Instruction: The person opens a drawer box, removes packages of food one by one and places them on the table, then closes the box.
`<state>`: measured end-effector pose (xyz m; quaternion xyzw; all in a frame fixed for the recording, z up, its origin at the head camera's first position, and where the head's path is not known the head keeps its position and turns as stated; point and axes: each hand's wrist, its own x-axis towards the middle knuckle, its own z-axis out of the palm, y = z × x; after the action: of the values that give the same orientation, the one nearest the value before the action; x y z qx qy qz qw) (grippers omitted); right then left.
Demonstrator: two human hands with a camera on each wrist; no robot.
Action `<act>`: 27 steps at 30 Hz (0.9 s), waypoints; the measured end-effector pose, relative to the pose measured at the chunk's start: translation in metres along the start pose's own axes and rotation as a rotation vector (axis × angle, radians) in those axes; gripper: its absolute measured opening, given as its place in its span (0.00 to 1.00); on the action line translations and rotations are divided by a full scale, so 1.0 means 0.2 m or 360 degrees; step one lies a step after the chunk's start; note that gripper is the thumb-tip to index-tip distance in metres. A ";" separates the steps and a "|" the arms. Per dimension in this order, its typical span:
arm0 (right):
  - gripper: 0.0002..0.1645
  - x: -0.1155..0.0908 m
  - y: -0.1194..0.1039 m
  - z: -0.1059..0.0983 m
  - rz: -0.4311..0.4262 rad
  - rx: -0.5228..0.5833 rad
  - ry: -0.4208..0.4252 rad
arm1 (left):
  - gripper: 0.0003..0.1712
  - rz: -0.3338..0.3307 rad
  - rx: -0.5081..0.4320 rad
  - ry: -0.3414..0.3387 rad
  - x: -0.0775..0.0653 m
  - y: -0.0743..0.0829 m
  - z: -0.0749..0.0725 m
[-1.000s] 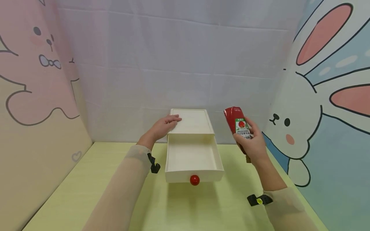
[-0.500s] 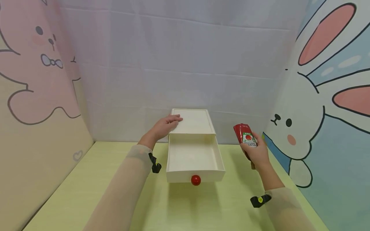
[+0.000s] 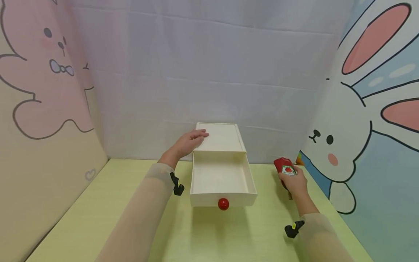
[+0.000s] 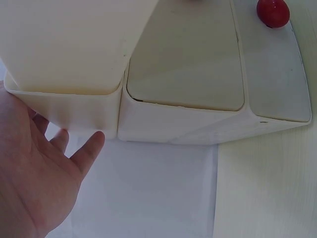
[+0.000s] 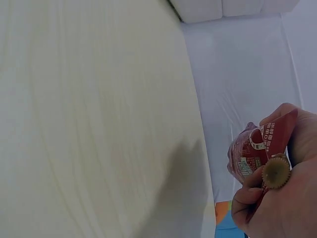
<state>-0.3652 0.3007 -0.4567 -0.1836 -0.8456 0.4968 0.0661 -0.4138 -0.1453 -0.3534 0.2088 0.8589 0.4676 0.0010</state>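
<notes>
A white drawer cabinet stands against the back wall, its top drawer pulled out, with a red knob on the front. No object shows inside that drawer. My left hand rests on the cabinet's top left edge, fingers stretched out. Off to the right, my right hand grips a red ketchup pouch above the table. In the right wrist view the tan cap of the pouch faces the camera, and fingers wrap around its side.
Below the pulled-out drawer, the left wrist view shows lower drawers closed, one with a red knob. A small orange and blue patch shows beside the right hand. Cartoon-printed walls flank the pale green table.
My right hand has carried the ketchup pouch down and to the right, away from the cabinet. The left hand stays on the cabinet, and the drawer remains pulled out.
</notes>
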 end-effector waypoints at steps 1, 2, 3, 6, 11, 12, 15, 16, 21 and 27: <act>0.59 0.00 0.00 0.00 0.0020 -0.0006 0.0010 | 0.27 -0.0001 0.0000 0.0001 0.00 0.00 0.00; 0.59 0.00 0.01 0.00 0.0039 -0.0017 0.0020 | 0.27 -0.0001 0.0002 0.0000 0.00 0.00 0.00; 0.59 0.00 0.01 0.00 0.0056 -0.0030 0.0026 | 0.27 -0.0002 0.0001 -0.0002 0.00 0.00 -0.01; 0.56 0.00 0.03 0.01 0.0103 -0.0053 0.0037 | 0.27 -0.0004 0.0007 -0.0008 0.00 0.01 -0.01; 0.48 0.01 0.04 0.03 0.0153 -0.0072 0.0065 | 0.27 -0.0010 0.0023 -0.0010 -0.01 0.01 -0.01; 0.47 0.01 0.05 0.04 0.0167 -0.0068 0.0078 | 0.27 -0.0012 0.0021 -0.0011 -0.01 0.01 -0.01; 0.46 0.02 0.05 0.05 0.0208 -0.0027 0.0118 | 0.27 -0.0011 0.0021 -0.0010 -0.01 0.01 0.00; 0.46 0.02 0.05 0.06 0.0219 -0.0005 0.0125 | 0.27 -0.0010 0.0021 -0.0008 -0.01 0.01 0.00; 0.45 0.06 0.06 0.09 0.0201 0.0026 0.0095 | 0.27 -0.0004 0.0036 -0.0003 0.00 0.01 0.00; 0.49 0.10 0.06 0.11 0.0112 0.0016 -0.0080 | 0.27 -0.0003 0.0039 -0.0004 0.00 0.00 0.00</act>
<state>-0.3880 0.2947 -0.4794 -0.2004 -0.8374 0.5077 0.0282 -0.4128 -0.1446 -0.3533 0.2086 0.8648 0.4567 0.0000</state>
